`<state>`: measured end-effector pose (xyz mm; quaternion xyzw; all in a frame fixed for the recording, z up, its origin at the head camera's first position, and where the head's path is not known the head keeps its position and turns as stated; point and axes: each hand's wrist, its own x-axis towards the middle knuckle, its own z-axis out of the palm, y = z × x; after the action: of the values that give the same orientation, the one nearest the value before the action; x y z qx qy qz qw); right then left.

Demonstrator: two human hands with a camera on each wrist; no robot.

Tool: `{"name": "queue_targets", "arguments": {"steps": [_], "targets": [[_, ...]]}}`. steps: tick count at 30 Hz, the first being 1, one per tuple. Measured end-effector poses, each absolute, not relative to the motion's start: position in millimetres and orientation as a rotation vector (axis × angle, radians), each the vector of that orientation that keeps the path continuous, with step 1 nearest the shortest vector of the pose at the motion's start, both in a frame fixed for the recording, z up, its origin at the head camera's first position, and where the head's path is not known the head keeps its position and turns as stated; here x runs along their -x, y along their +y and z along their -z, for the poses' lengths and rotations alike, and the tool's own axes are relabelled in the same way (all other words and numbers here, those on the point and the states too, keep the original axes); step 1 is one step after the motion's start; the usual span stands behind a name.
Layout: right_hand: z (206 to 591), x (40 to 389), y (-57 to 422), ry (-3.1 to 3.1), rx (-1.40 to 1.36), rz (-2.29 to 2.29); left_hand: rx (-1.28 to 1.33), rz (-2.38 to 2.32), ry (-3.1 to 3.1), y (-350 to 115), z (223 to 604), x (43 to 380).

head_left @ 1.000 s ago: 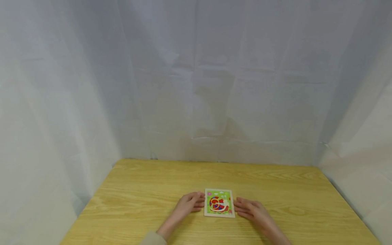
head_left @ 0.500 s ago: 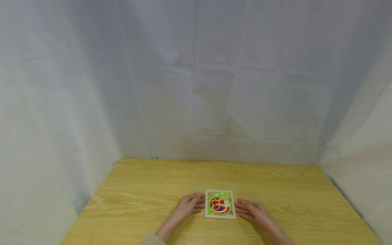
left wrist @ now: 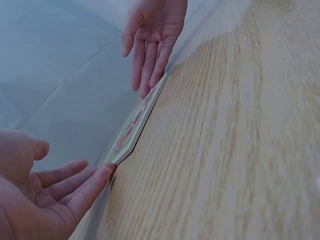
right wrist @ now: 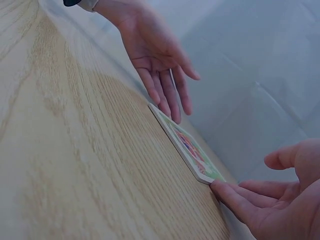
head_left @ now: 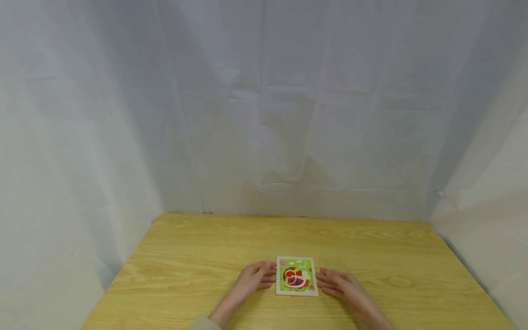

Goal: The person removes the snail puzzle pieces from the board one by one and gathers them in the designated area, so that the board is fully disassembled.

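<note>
A small puzzle board [head_left: 297, 276] with a pale wooden frame lies flat on the table, showing a red and blue snail on green. My left hand [head_left: 254, 277] is at its left edge, fingers extended, fingertips right at the frame. On the opposite side, my right hand [head_left: 339, 285] mirrors it with straight fingers at the right edge. In the left wrist view the board [left wrist: 134, 125] appears nearly edge-on between both hands. From the right wrist view, the right fingertips [right wrist: 219, 186] meet the near corner of the frame. Neither hand curls round the board.
The wood-grain table [head_left: 198, 247] stretches out around the board. White sheeting [head_left: 288, 114] hangs behind the table's far edge and along both sides.
The board has shifted very slightly toward the person, with both hands keeping to its sides and their fingers still straight.
</note>
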<state>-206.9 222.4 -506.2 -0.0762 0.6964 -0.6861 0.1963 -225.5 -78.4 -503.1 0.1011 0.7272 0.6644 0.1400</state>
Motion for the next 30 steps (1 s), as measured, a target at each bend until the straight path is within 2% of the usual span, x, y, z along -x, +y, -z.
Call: {"name": "queue_targets", "arguments": {"steps": [30], "targets": [[504.8, 203.2, 223.4, 1.893, 0.169, 1.934, -0.277, -1.914, 2.089, -79.3, 501.8, 219.2]]}}
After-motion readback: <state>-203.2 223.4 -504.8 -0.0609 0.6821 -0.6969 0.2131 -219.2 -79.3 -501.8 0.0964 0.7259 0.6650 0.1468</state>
